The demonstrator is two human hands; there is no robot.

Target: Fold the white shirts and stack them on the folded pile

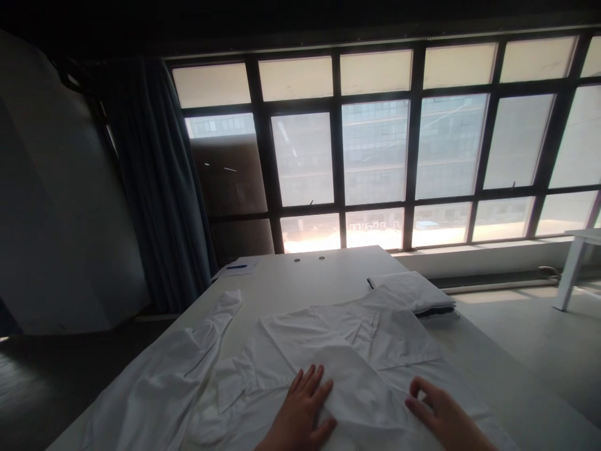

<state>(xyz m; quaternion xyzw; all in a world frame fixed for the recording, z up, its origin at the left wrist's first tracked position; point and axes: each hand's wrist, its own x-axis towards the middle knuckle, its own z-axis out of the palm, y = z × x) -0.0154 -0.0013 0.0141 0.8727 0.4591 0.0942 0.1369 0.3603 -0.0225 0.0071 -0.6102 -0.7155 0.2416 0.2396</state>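
A white coat-like garment [347, 369] lies spread and creased on the white table, with seams and folds showing. My left hand [303, 410] rests flat on its middle, fingers spread and pressed to the cloth. To the right, my right hand [439, 410] hovers at or just over the garment's right part; its fingers are loosely bent, with a gap between thumb and forefinger and no cloth visible between them. A long white sleeve-like piece [188, 357] stretches along the table's left side. Whether it joins the main garment is hard to see.
A folded white stack with a dark layer [413, 291] sits at the table's right edge. Paper with a blue pen [236, 267] lies at the far left corner of the table [347, 269]. Beyond are windows, a dark curtain [154, 188] and another table [575, 263].
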